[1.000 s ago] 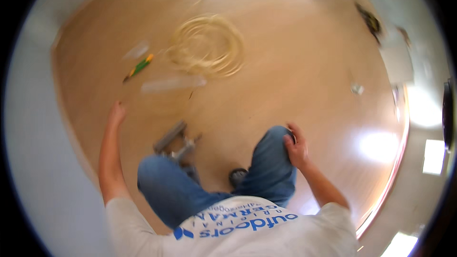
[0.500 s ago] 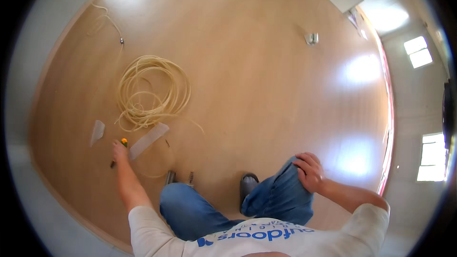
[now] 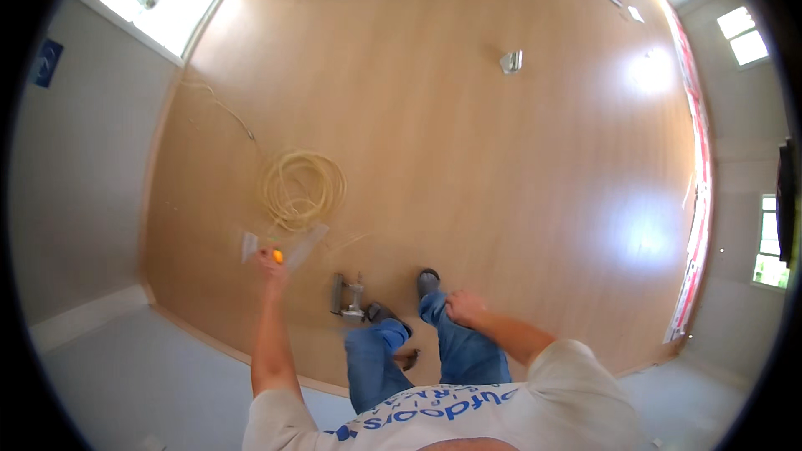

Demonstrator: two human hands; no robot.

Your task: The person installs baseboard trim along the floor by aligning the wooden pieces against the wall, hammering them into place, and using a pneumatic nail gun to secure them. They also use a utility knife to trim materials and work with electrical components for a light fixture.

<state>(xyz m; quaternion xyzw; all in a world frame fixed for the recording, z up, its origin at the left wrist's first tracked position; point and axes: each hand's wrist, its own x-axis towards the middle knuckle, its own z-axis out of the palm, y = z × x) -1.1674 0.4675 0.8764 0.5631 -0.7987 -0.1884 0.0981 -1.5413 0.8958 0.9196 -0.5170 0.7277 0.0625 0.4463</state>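
My left hand (image 3: 271,262) is stretched out low over the wooden floor (image 3: 501,200), its fingers closed around a small tool with an orange-yellow end (image 3: 278,256). Two clear plastic pieces (image 3: 306,244) lie on either side of it. Just beyond is a coil of pale yellow cable (image 3: 302,190). My right hand (image 3: 464,307) rests on my right thigh, on the blue jeans, holding nothing. A grey hand tool (image 3: 347,296) lies on the floor by my feet.
A loose cable end (image 3: 227,113) runs from the coil toward the left wall under a bright window (image 3: 167,0). A small grey object (image 3: 511,61) sits far out on the floor. A pale skirting edge (image 3: 209,338) borders the floor near me.
My left hand has reached out to the orange-ended tool that lay by the plastic pieces and closed on it. The view has swung, so the coil now sits further left.
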